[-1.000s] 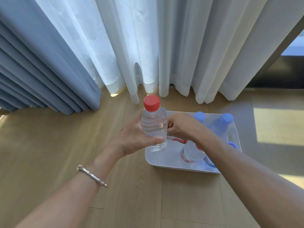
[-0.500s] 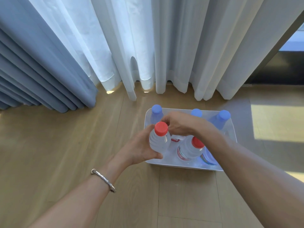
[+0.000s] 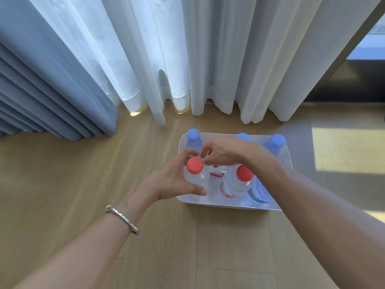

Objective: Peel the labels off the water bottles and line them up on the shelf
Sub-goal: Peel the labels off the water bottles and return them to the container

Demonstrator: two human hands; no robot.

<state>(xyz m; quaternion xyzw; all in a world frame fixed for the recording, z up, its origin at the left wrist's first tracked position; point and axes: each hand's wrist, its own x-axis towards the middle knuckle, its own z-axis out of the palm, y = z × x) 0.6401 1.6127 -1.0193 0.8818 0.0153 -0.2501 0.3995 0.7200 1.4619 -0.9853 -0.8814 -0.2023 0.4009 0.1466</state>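
A person's left hand (image 3: 177, 181) gripped the bare bottle (image 3: 198, 179), red-capped and clear, round its body. The thumb lay across the near side and the fingers curled round the far side, with the bottle upright in the near-left corner of a white bin (image 3: 229, 206) on a wooden floor (image 3: 83, 184). The right hand (image 3: 220, 152) hovered just behind the cap with its fingers curled — whether they pinched anything could not be told.

The bottle looked full, so it was probably weighty for its size. Its thin walls would likely give under a hard squeeze, and the plastic would be slick without its wrapper. The mid-body or the stiffer shoulder under the cap seemed the surest place to hold it.

Beside it in the bin were a label scrap (image 3: 216, 174), a labelled bottle (image 3: 235, 184) and, along the far wall, blue-capped bottles (image 3: 193, 135) — no shelf was in view.
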